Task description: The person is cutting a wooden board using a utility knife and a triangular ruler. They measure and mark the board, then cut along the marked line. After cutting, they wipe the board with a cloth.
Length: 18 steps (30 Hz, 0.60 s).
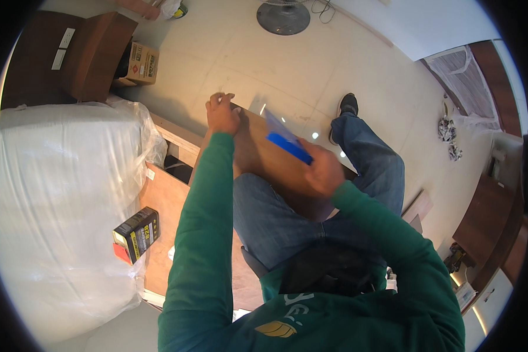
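A brown wooden board [270, 161] rests across my lap and reaches forward past my knees. At its far left corner, my left hand [222, 114] has its fingers curled over the edge and grips it. My right hand [324, 170] is closed around a scraper [289, 147] with a blue handle and a pale blade. The blade is smeared by motion. It hangs over the right side of the board, and whether it touches the surface I cannot tell.
On the left stands a plastic-wrapped bulky piece [64, 199]. A dark metal can [136, 233] with a red cap sits on a wooden surface [164, 202] beside my left arm. A cardboard box [141, 63] is farther off. Crumpled foil [447, 130] lies on the tiled floor to the right.
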{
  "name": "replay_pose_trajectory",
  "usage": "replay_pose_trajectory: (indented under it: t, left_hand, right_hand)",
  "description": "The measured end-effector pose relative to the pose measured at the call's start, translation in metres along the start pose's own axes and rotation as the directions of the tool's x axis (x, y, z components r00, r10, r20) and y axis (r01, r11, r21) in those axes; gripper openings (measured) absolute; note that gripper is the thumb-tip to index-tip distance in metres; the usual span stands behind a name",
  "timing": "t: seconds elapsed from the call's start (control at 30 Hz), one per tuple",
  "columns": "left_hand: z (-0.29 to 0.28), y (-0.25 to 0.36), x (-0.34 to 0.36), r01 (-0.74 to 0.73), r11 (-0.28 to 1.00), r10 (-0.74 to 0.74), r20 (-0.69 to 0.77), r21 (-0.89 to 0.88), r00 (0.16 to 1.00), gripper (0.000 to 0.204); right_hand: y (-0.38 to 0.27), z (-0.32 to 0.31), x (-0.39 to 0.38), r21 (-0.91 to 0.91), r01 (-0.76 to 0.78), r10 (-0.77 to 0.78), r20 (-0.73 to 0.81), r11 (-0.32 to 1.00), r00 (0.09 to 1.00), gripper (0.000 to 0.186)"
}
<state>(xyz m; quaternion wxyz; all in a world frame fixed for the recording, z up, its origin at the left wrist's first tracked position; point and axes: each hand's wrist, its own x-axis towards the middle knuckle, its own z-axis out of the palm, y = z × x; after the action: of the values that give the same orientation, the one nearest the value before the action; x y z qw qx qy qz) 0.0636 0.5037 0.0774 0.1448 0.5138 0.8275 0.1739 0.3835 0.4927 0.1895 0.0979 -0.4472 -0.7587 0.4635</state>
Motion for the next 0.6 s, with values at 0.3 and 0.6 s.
replay_pose_trajectory:
  t: [0.3, 0.6]
  left_hand:
    - [0.011, -0.038, -0.005, -0.081, 0.824, 0.087, -0.018, -0.561, 0.996, 0.026]
    - [0.018, -0.037, -0.008, 0.085, 0.715, 0.062, 0.184, -0.694, 0.981, 0.022]
  right_hand:
    - [-0.024, 0.07, 0.058, -0.036, -0.155, 0.156, 0.034, 0.987, 0.987, 0.045]
    - [-0.034, 0.061, 0.072, -0.009, -0.309, 0.309, 0.069, 0.951, 0.948, 0.034]
